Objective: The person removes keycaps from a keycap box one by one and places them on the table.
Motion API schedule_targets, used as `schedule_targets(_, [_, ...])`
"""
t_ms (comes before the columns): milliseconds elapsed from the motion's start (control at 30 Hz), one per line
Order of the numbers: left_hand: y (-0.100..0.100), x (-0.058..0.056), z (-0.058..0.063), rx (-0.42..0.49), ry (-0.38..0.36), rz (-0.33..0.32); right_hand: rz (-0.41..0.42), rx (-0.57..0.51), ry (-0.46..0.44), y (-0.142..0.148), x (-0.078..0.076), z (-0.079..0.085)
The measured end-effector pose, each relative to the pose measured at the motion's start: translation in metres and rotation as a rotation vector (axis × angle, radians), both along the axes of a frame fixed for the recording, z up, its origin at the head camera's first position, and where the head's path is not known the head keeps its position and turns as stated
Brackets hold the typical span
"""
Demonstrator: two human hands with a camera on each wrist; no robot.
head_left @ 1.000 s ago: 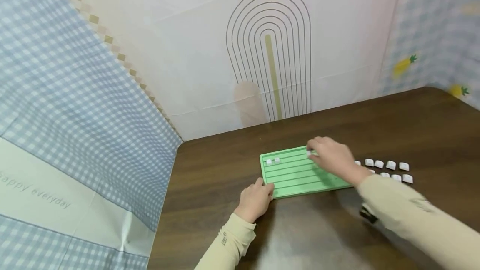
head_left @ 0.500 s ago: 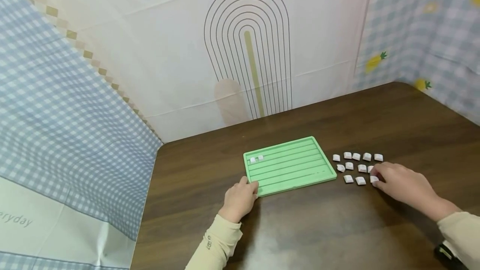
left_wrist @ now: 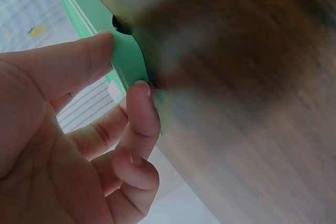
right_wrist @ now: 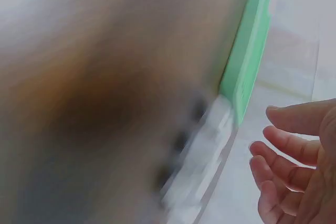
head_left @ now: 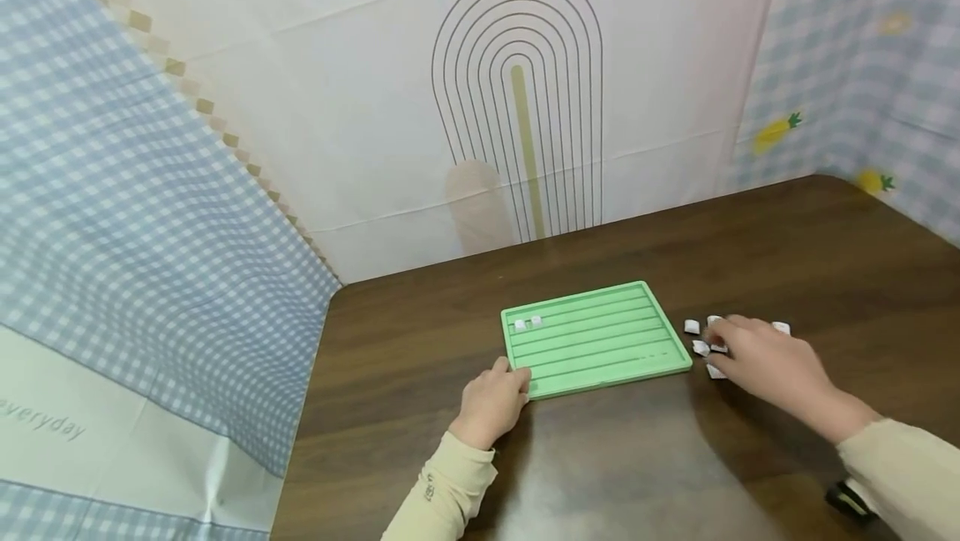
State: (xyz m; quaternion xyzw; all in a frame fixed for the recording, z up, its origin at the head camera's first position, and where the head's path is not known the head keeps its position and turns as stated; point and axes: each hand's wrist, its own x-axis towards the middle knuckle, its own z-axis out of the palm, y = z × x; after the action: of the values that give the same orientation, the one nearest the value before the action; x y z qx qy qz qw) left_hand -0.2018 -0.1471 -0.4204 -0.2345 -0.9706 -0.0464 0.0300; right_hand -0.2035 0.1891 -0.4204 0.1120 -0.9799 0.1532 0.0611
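A green grooved tray (head_left: 600,341) lies on the table, with two small white keycaps (head_left: 528,323) in its far left part. My left hand (head_left: 492,398) grips its near left corner; the left wrist view shows the thumb and a bent finger on either side of the tray edge (left_wrist: 128,59). Right of the tray, my right hand (head_left: 772,362) hovers over a group of loose white keycaps (head_left: 692,327), hiding many of them. In the right wrist view its fingers (right_wrist: 283,169) are loosely bent, apart from the thumb, with nothing visible between them.
The dark wooden table (head_left: 622,458) extends around the tray. Behind it hangs a pale cloth (head_left: 360,149) with an arch pattern, and a blue checked cloth (head_left: 187,216) hangs at the left.
My right hand went from above the tray, with a white keycap at its fingertips, to the group's right end, then left to the keycaps nearer the tray. The left hand stayed at the corner.
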Motion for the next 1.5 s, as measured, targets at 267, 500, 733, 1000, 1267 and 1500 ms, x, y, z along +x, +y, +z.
schedule_targets(267, [-0.001,-0.001,0.003,0.008,-0.041,0.033,0.165,-0.052,0.092,-0.089,-0.074,-0.014])
schedule_targets(500, [-0.002,0.002,0.003,-0.008,-0.056,0.034,0.35,-0.181,-0.033,-0.158,-0.101,-0.024])
schedule_targets(733, [0.001,0.001,-0.003,-0.006,-0.042,0.021,0.271,-0.111,-0.004,-0.18,-0.102,-0.029])
schedule_targets(1000, [-0.003,-0.001,-0.004,0.005,-0.022,0.024,0.227,-0.09,0.046,-0.19,-0.103,-0.031])
schedule_targets(1267, [0.001,-0.002,-0.007,-0.017,-0.03,0.01,0.247,-0.154,0.068,-0.175,-0.09,-0.022])
schedule_targets(1500, [-0.001,0.001,-0.003,0.0,-0.022,0.01,0.27,-0.151,0.136,-0.086,-0.049,0.012])
